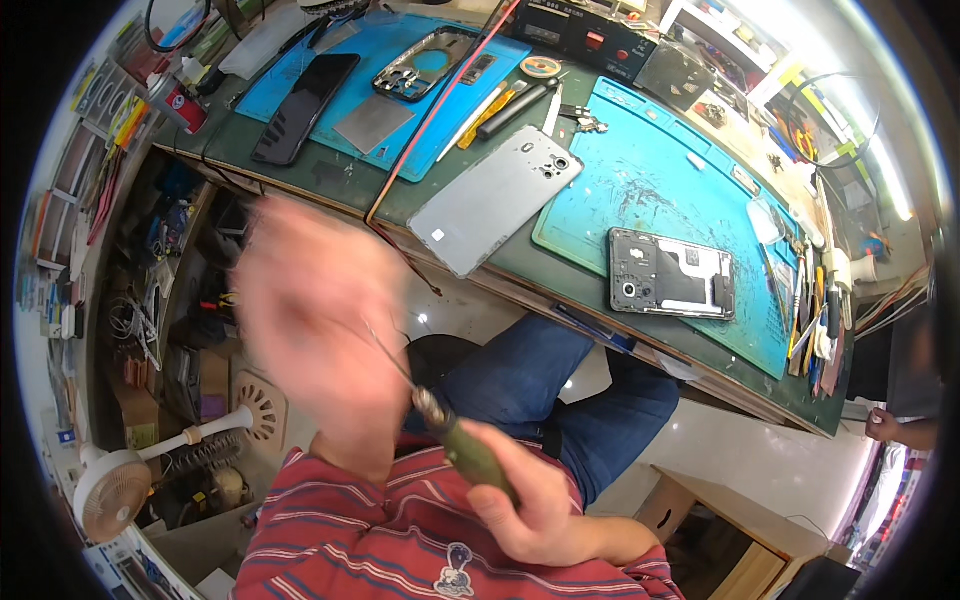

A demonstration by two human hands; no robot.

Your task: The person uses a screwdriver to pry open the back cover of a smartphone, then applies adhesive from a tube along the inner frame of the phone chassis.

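Note:
My right hand (527, 508) is wrapped round the dark green handle of a slim tool (473, 455) in front of my chest. A metal collar and a thin shaft run from the handle up and left. Close to the shaft's tip, and large in view, is my left hand (315, 300), smeared by motion; its fingers cannot be made out. On the bench, an opened phone (672, 274) lies with its inner parts showing at the front edge of the right blue mat. A grey phone back cover (497, 200) lies to its left.
On the left blue mat (425, 165) lie a black phone (306, 108), a phone frame (425, 64) and a grey plate (374, 124). A red cable (432, 118) crosses the bench. Hand tools (822, 320) cluster at the right; a white fan (113, 492) stands lower left. Another person's hand (882, 425) shows far right.

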